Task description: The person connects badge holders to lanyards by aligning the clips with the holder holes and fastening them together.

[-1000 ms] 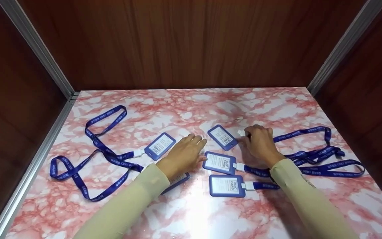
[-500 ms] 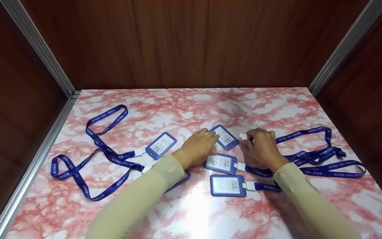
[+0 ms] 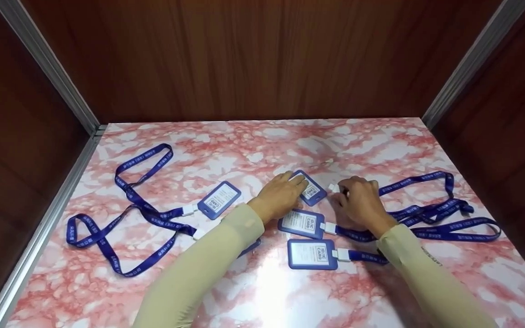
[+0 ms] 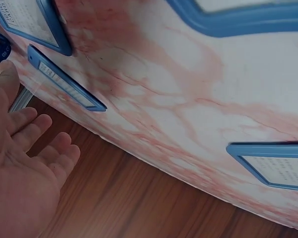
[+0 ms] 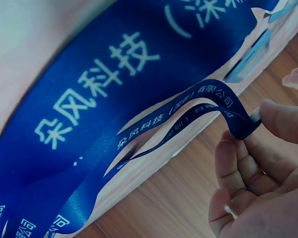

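While the right hand (image 3: 360, 198) pinches the blue printed fabric lanyard (image 5: 208, 92) behind its white clip (image 3: 334, 187), the left hand (image 3: 278, 196), fingers extended over the blue rectangular plastic card holder (image 3: 313, 193) on the marbled bench (image 3: 244, 141), should steady it, slotted end toward the clip.

The red-and-white marbled worktop (image 3: 62, 291) carries looped blue lanyards (image 3: 139, 201) at nine and three o'clock, with blue-framed card holders (image 3: 312, 255) lying between.

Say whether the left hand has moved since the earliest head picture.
Yes: against the marbled tabletop, the left hand has moved rightward and slightly toward the back panel.
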### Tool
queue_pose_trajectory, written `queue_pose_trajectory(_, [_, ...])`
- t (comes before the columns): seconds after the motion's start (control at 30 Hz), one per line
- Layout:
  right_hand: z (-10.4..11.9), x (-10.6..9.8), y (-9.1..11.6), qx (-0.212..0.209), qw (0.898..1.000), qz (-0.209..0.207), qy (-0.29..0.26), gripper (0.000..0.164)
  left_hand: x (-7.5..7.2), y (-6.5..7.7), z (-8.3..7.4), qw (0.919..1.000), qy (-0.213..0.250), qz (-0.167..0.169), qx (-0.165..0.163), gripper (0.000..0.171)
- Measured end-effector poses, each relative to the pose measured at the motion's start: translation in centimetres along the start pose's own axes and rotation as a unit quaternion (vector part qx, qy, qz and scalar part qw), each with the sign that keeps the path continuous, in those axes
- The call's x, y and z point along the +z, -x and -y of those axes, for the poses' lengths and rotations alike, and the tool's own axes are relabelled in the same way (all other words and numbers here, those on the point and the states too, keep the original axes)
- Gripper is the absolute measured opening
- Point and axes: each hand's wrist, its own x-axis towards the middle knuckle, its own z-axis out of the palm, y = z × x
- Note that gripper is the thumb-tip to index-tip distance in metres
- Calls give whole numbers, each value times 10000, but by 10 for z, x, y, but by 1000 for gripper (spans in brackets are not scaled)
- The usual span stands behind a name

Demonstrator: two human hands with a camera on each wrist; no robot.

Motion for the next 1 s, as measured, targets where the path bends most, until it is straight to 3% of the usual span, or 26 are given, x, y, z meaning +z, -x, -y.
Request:
queue_pose_trajectory(0.23, [-1,-1,1,-24,10000,-15,94,6,3,-11,-1,9996,-297,5,-3,59])
queue_pose_trajectory(0.53, [-1,-1,2,-82,9997,-151,163,12,1,-19,-2,9986,-426,315,-43,71])
queue_pose_trajectory(0.8, [0,0,2,-69,9997,-222,58,11,5,-25,-4,9980,-562,289,6,74])
queue_pose_trajectory(1.0, [0,0,3,-72,9998,-201,44,13,6,-30,-7,9977,-627,263,-7,64])
